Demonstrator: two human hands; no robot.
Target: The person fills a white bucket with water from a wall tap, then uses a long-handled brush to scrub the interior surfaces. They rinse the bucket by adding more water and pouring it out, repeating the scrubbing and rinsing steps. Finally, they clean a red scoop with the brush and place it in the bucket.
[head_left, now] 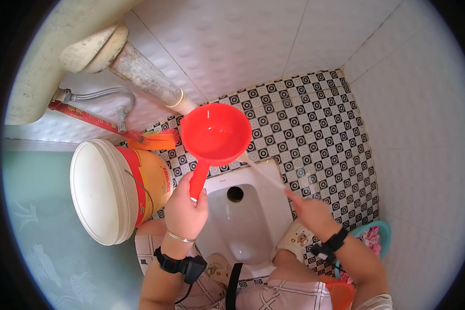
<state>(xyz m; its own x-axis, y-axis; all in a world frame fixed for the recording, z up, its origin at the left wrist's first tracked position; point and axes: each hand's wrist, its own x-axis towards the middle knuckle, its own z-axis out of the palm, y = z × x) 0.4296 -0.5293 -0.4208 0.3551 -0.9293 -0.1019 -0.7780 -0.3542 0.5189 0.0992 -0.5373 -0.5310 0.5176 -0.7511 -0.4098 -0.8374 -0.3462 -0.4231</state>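
Note:
My left hand (186,209) is wrapped round the handle of a red plastic water dipper (216,132), which is held up over the far end of a white squat toilet (266,217). A little shiny liquid seems to lie in the dipper's bowl. To the right of it, my right hand (315,214) closes on one end of a thin pale stick (266,174), smeared by motion. The stick slants up and left to the dipper's lower right rim; whether its far end touches the rim I cannot tell. The toilet's dark drain hole (235,194) shows between my hands.
A bucket (99,192) with a white lid and a red-yellow label stands at left. Behind it are an orange brush (157,141), a metal hose (103,93) and a thick pipe (144,72). At right, a teal basin (385,236) holds pink cloth. Black-and-white tiles (315,119) cover the floor.

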